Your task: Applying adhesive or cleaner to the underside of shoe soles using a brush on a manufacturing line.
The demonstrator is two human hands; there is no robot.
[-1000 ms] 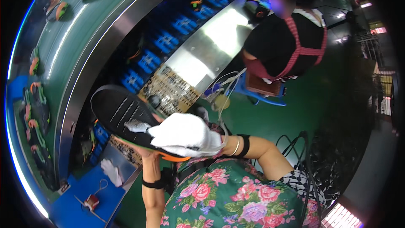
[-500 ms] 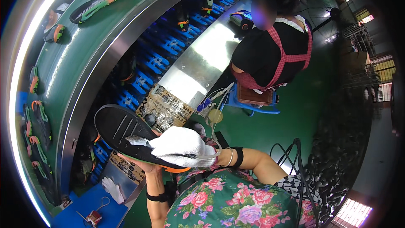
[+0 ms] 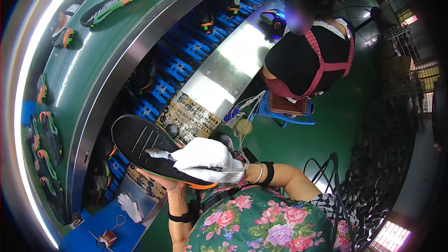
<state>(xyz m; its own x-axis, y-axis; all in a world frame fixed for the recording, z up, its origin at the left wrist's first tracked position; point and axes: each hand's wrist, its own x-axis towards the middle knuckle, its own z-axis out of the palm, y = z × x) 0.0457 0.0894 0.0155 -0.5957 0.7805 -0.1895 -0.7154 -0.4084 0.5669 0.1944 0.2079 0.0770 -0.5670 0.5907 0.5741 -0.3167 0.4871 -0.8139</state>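
Nearest to me is my flowered apron (image 3: 275, 221), and just beyond it the sole (image 3: 135, 135), black with an orange end, is held up in the air, its broad face toward me. My left grip (image 3: 165, 183), which is bare, grasps the sole from below and shows at both its edges. My right grip (image 3: 205, 158), in a white glove, seems to rest on the nearer part, with a grey tip (image 3: 157, 152) reaching over the black face; whether my fingers clench this tip or only wear it, I cannot tell. The far end of the sole has no support, so it could tip down if I press too strongly there. The grey tip could slip and scratch the face if its angle becomes bad. A pale cord (image 3: 233, 170) lies along my right cuff and could catch when the arm turns. At left, the blue tabletop (image 3: 77, 240) carries a loose glove (image 3: 130, 207). Farther are blue holders (image 3: 179, 68), the green belt (image 3: 70, 77) with other soles (image 3: 49, 137), and a seated co-worker (image 3: 289, 63).
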